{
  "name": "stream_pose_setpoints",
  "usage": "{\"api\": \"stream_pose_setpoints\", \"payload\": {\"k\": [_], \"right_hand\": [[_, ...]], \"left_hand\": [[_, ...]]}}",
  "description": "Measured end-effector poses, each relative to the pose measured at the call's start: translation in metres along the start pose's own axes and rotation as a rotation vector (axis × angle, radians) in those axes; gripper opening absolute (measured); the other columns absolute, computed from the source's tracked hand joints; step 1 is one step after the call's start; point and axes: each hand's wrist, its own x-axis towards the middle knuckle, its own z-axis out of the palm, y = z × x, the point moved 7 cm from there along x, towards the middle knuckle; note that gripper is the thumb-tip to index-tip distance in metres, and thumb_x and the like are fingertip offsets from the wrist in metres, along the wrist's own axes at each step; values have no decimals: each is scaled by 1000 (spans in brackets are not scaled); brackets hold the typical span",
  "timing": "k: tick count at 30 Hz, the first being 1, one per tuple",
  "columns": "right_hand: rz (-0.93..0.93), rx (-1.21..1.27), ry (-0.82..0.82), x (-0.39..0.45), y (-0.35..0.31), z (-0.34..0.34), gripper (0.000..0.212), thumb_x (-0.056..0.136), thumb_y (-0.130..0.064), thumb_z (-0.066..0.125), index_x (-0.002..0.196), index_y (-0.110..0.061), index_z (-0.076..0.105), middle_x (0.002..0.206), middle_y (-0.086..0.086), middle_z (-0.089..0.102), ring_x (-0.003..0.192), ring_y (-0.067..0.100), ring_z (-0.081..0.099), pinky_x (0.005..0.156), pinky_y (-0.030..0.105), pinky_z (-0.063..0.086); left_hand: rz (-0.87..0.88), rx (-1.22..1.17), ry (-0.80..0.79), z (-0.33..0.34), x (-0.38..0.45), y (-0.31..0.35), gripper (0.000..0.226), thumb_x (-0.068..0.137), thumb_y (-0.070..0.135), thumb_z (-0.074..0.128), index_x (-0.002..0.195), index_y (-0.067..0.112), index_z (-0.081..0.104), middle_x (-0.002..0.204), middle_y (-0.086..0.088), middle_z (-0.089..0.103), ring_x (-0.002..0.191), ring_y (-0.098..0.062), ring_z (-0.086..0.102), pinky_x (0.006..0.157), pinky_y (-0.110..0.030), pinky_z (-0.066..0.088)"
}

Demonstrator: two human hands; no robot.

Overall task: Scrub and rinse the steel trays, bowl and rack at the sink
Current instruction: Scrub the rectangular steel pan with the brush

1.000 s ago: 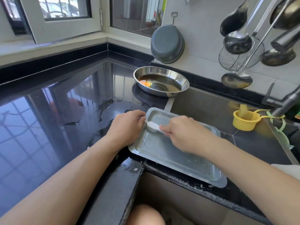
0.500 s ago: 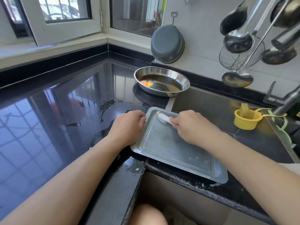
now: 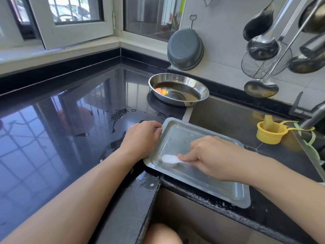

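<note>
Gripping a white brush [image 3: 169, 159], the right hand [image 3: 209, 158] presses its head onto the floor of the steel tray [image 3: 219, 188], near the tray's left end; the fingers are curled round the handle, which is mostly hidden under them. The left hand [image 3: 140, 138] holds the tray's left rim, fingers curled over the far corner. Soapy film covers the inside of the tray. It lies flat on the black table [image 3: 61, 129], partly over the front edge, its right end jutting out past the table. Behind it, well apart, a steel bowl [image 3: 178, 89] sits on the table with brown liquid and something orange in it. Water drops lie on the table [image 3: 117, 117] between the bowl and the left hand. To the right a yellow cup [image 3: 270, 133] stands near a faucet [image 3: 311, 114]. On the tiled wall hang a grey basin [image 3: 185, 49], ladles [image 3: 262, 46] and a wire skimmer [image 3: 263, 65]. A bare knee [image 3: 162, 234] shows at the bottom edge.
</note>
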Motion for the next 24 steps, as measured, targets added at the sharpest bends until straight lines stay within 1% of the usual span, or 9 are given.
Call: {"api": "stream_pose_setpoints", "payload": {"k": [3,6,10,12,15,17,19,22,24], "right_hand": [[5,-28,53,8,-6,-2,41,108,-47,32,135,-40,63,85,-6,52,83,18,54,71,37,47],[-42,-15,64,5,-15,4,40,108,-45,34,137,-39,61,83,-10,47,80,17,51,68,35,41],[-23,16,1,-17,-10,8,37,107,-45,39,140,-45,56,80,-9,44,77,13,45,68,29,33],[0,42,-57,-31,-1,7,35,106,-45,42,138,-48,57,83,-8,50,80,11,49,71,28,38],[42,140,-107,-45,17,2,31,103,-45,49,129,-48,65,82,-12,59,84,5,55,74,21,42],[70,261,-53,-46,24,-3,28,101,-43,55,125,-48,68,83,-21,60,86,-7,54,75,14,39],[57,329,19,-39,17,-5,28,100,-40,58,126,-47,68,82,-25,59,86,-9,54,74,9,36],[-22,251,89,-18,-12,2,31,103,-40,55,132,-46,65,79,-14,54,78,-1,50,73,13,36],[-44,208,122,-10,-23,4,32,104,-41,52,134,-45,62,80,-9,53,75,5,47,75,26,42]], "left_hand": [[2,-17,6,-1,0,0,30,104,29,49,119,30,75,114,5,77,105,-23,69,90,-41,54],[-20,-31,20,-4,-3,2,29,103,29,52,121,30,74,108,3,77,105,-24,67,90,-41,54],[-22,-32,30,-7,-6,3,29,103,29,51,124,31,72,111,1,76,108,-26,66,91,-40,53],[-20,-35,34,-8,-6,3,29,103,29,51,125,30,71,114,1,76,108,-25,66,90,-39,53],[-20,-19,42,-7,-6,4,30,104,29,50,126,30,70,115,1,76,108,-26,66,89,-38,51],[-19,-11,46,-8,-6,5,30,104,31,50,127,31,70,115,1,76,108,-26,66,87,-36,50],[-22,-14,50,-8,-6,5,30,104,32,51,128,32,70,116,2,76,109,-25,65,85,-35,48],[-23,-15,64,-8,-5,4,30,103,32,52,127,32,71,116,2,76,111,-24,65,86,-35,49],[-24,-26,61,-8,-5,4,29,102,32,53,125,32,72,114,2,76,110,-23,66,86,-35,50]]}}
